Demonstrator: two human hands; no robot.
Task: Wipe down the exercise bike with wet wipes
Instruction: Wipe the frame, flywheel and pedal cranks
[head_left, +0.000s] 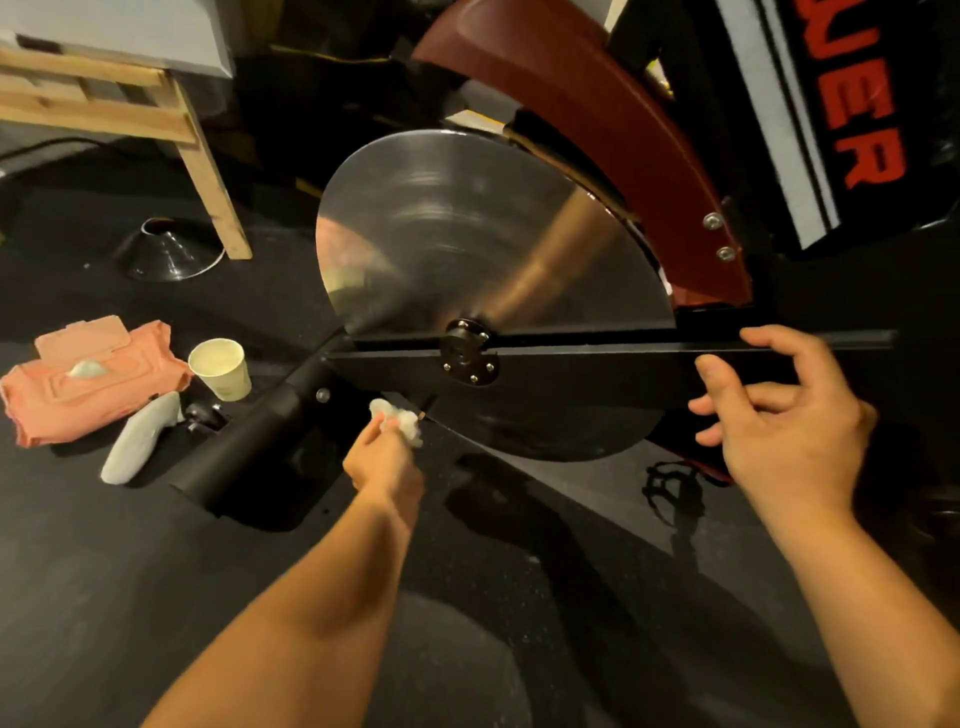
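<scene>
Left hand (384, 462) pinches a balled wet wipe (402, 423) at the lower rim of the exercise bike flywheel (493, 249), frame centre. Right hand (779, 415) loose, fingers spread, by black fork bar (623, 358); contact unclear. Risk: the disc turns under the wiping push and nips fingers, or the wipe snags.

Red letters "WER", partly cut off, on black bike frame (878, 78)

The flywheel (493, 234) is brushed silver with faint concentric rings. Above it the guard (597, 104) is dark red; the bar (597, 358) across it is black. At its lower-left edge a crumpled wipe (402, 420) is white. Left of the flywheel, the wipes pack (98, 387) is salmon-pink, the cup (222, 370) cream.
</scene>
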